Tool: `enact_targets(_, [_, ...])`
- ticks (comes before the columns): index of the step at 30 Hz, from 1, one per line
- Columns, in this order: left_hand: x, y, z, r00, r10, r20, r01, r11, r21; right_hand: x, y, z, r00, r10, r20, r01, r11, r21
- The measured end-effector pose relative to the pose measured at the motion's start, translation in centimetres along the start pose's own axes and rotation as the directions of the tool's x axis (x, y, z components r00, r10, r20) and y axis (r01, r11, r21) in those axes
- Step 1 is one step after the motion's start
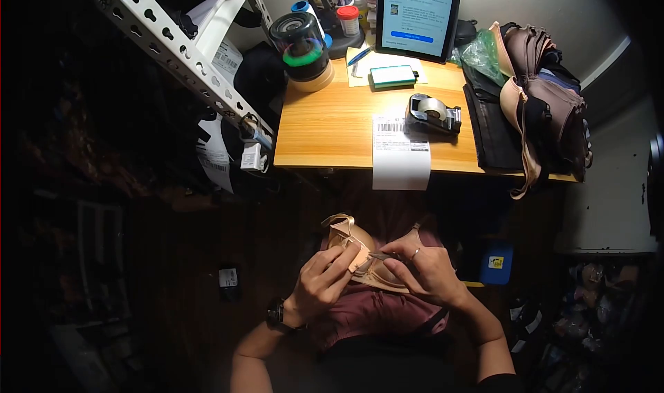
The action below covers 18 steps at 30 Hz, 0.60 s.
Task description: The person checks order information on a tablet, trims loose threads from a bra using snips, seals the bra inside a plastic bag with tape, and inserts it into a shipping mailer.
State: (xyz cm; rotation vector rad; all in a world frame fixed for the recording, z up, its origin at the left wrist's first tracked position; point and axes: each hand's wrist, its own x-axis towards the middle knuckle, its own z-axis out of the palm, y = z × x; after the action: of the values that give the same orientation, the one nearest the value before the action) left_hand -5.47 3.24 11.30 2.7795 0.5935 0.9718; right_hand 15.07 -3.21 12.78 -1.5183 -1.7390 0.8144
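A beige bra [387,273] with moulded cups lies across my lap, over dark red trousers. My left hand [323,277], with a dark watch on the wrist, is closed on the bra and pinches a flat beige piece of its band between the fingers. My right hand [423,272], with a ring on one finger, is closed around a small pointed metal tool [379,256]. The tool's tip meets the piece held by my left hand. Most of the tool is hidden in my fingers, so its exact kind is unclear.
A wooden table [332,134] stands ahead, bearing a tape dispenser [434,116], an overhanging shipping label [401,158], a tablet [418,20] and a clear-domed container [299,51]. Several bras [546,96] are piled at its right. A white metal shelf [173,54] stands left.
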Motion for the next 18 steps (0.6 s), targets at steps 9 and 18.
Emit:
enact_targets(9, [-0.7, -0.4, 0.0, 0.998, -0.058, 0.03, 0.057, 0.998, 0.005, -1.7, 2.9, -1.3, 0.941, 0.238, -0.242, -0.195, 0.962, 0.19])
enact_targets(18, [0.5, 0.3, 0.7, 1.0, 0.004, 0.025, -0.004, 1.0, -0.012, -1.0, 1.1, 0.6, 0.996, 0.025, -0.087, -0.022, 0.999, 0.032])
